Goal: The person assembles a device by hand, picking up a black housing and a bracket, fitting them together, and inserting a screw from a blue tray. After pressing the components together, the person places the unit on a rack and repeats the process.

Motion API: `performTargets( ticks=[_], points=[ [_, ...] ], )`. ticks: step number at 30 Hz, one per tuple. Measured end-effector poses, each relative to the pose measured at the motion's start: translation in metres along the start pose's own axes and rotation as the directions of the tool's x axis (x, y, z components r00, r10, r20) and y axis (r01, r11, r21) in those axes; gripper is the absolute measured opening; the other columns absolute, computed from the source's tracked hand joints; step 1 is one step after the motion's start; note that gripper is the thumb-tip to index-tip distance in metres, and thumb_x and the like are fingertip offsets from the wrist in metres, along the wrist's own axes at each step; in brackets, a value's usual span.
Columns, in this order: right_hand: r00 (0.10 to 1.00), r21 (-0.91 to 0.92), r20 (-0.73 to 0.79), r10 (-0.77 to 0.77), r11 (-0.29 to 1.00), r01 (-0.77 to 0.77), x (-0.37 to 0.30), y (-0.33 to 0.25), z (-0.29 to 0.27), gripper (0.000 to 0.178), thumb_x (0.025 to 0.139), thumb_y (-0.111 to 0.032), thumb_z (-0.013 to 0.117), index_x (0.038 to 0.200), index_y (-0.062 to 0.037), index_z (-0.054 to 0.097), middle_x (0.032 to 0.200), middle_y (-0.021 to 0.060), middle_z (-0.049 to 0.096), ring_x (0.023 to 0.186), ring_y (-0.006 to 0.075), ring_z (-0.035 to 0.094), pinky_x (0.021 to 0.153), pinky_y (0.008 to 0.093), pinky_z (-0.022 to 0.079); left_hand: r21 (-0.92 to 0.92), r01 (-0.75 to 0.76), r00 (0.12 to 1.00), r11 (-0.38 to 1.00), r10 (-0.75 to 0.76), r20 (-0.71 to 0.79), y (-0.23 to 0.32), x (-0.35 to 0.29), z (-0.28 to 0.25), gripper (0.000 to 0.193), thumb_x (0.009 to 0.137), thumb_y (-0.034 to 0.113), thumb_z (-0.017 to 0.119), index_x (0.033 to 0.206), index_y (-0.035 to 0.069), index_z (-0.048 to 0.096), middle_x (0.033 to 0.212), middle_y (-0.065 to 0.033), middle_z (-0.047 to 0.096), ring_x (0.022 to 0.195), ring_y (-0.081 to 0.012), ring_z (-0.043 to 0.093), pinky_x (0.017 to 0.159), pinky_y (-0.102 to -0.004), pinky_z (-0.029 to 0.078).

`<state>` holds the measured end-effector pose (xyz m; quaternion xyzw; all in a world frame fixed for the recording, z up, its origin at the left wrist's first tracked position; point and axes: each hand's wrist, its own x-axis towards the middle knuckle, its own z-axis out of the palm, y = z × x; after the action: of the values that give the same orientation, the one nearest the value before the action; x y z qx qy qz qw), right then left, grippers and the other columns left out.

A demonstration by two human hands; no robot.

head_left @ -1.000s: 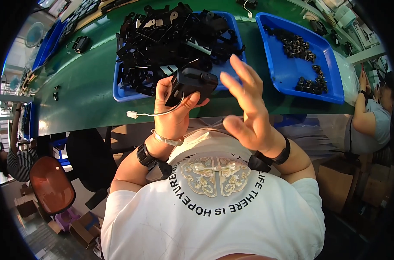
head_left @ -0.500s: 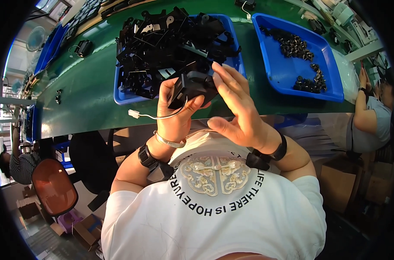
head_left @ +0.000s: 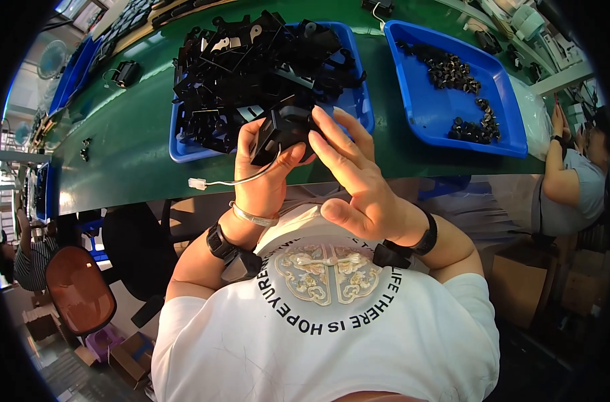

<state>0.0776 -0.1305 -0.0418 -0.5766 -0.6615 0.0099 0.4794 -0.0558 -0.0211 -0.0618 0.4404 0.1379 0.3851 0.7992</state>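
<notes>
In my left hand (head_left: 261, 177) is a black boxy device (head_left: 277, 134), gripped between thumb and fingers. From it trails a thin white cable that ends in a small white plug (head_left: 198, 183). My right hand (head_left: 355, 181) has its fingers stretched out, their tips against or very near the device's right side; exact contact is hard to see. Its thumb stands apart. Just beyond my hands, a blue tray (head_left: 367, 107) is heaped with black brackets and plates (head_left: 231, 67).
To the right lies a second blue tray (head_left: 419, 120) with small dark metallic parts (head_left: 452, 74). The green table (head_left: 124, 161) also carries a black device (head_left: 125, 74) at left and tiny black pieces (head_left: 85, 149). A co-worker (head_left: 570, 167) sits far right; an orange chair (head_left: 80, 288) stands lower left.
Both hands and the device have shifted slightly left in the picture, and so have the trays a little. My left hand still grips the device; my right fingers stay outstretched.
</notes>
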Motion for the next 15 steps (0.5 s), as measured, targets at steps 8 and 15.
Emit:
performTargets(
  ticks=[8,15],
  points=[
    [1.000,0.126,-0.014,0.028,0.992,-0.026,-0.002,-0.010,0.002,0.068,0.092,-0.044,0.048,0.136,0.0072,0.033,0.143,0.0235,0.031,0.134,0.0351,0.025,0.107,0.0419,0.020,0.058,0.027,1.000,0.998,-0.027,-0.007,0.002,0.000,-0.002,0.047,0.080,-0.007,0.065,0.117,0.005,0.039,0.106,-0.0081,0.057,0.096,-0.0190,0.060,0.078,-0.0357,0.057],
    [0.865,0.559,0.231,0.445,0.667,-0.493,-0.008,0.004,-0.025,0.061,0.091,-0.024,0.057,0.136,0.0062,0.032,0.136,0.0183,0.042,0.125,0.0234,0.041,0.100,0.0329,0.034,0.198,0.277,0.956,0.940,-0.290,0.038,0.015,-0.002,-0.001,0.049,0.078,0.003,0.071,0.117,0.003,0.040,0.103,-0.0075,0.056,0.090,-0.0140,0.058,0.072,-0.0273,0.054]
  ],
)
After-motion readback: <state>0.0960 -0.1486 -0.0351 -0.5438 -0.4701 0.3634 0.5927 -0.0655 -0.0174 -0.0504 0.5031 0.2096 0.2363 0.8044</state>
